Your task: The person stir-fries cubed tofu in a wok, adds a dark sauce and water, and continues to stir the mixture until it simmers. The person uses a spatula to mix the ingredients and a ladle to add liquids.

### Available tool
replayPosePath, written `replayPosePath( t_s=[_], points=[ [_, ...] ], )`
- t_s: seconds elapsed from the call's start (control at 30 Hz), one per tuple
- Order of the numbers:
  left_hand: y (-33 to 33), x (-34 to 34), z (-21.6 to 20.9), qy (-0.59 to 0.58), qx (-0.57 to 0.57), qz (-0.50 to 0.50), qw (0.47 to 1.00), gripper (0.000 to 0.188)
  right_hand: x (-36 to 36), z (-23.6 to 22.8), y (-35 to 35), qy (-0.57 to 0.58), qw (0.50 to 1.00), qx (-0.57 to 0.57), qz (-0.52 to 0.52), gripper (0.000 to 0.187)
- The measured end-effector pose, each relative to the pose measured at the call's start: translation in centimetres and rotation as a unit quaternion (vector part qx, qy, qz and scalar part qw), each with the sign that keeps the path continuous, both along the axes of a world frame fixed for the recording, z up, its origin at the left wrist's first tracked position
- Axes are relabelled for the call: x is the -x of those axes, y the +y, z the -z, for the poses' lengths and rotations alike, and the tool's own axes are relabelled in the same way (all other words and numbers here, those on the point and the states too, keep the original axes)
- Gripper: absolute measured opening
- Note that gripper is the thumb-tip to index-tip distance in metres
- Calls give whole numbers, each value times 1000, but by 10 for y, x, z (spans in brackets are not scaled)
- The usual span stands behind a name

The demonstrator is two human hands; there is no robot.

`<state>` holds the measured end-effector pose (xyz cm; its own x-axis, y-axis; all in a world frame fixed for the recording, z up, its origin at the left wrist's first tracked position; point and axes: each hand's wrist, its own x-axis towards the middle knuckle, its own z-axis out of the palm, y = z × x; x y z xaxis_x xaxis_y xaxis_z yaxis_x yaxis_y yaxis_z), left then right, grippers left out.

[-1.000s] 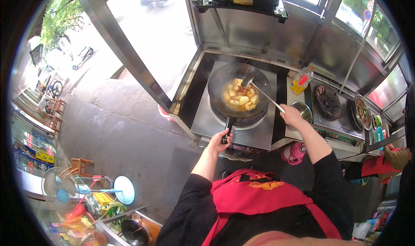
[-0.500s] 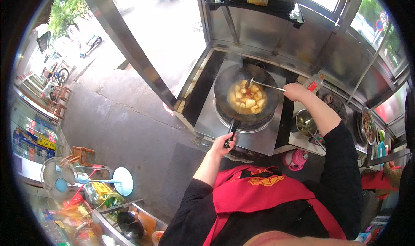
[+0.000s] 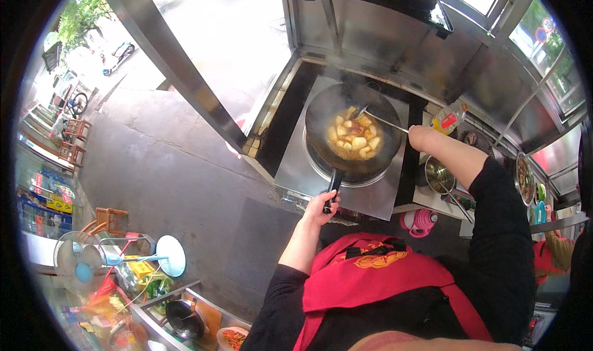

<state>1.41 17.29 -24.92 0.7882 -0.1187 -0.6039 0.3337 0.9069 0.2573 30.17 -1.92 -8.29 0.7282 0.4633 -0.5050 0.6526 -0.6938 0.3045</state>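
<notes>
A black wok [image 3: 318, 119] sits over the round burner of a steel stove top, steam rising from it. Pale yellowish chunks of food [image 3: 359, 143] lie in brown sauce at its bottom. My left hand [image 3: 322, 208] is wrapped round the wok's black handle [image 3: 335, 181] on the near side. From the right, my right hand [image 3: 421, 138] grips the end of a long thin metal ladle [image 3: 389, 123]. The ladle's head rests among the food, partly hidden by sauce and steam.
Right of the stove stand a clear bottle [image 3: 450, 117] with yellow contents and a metal pot [image 3: 437, 177] with a long-handled tool. A pink jug [image 3: 420, 222] is below the counter edge. A dark shelf [image 3: 377, 2] overhangs the far side. Behind left, a fan [image 3: 79, 264] stands.
The ladle has shifted slightly among the chunks, which lie differently. My right forearm has moved a little right. The left hand keeps its hold on the handle. The whole view has tilted slightly.
</notes>
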Motion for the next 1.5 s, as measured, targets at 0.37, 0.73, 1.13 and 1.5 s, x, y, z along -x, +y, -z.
replayPosePath(
  t_s=[0.37, 0.73, 1.13, 1.5],
  points=[
    [2, 3, -2, 10, 14, -20, 1000, 24, 21, -59, 21, 72, 974, -117, 182, 38],
    [2, -1, 8, 8, 25, -16, 1000, 22, 16, -133, 35, -199, 947, -139, -211, 20],
    [2, -2, 16, -7, 26, -8, 1000, 16, -7, -121, 147, -238, 855, 43, -458, 10],
    [3, -3, 19, -8, 27, -7, 1000, 14, 3, -135, 190, -224, 860, 109, -446, 11]
  ],
)
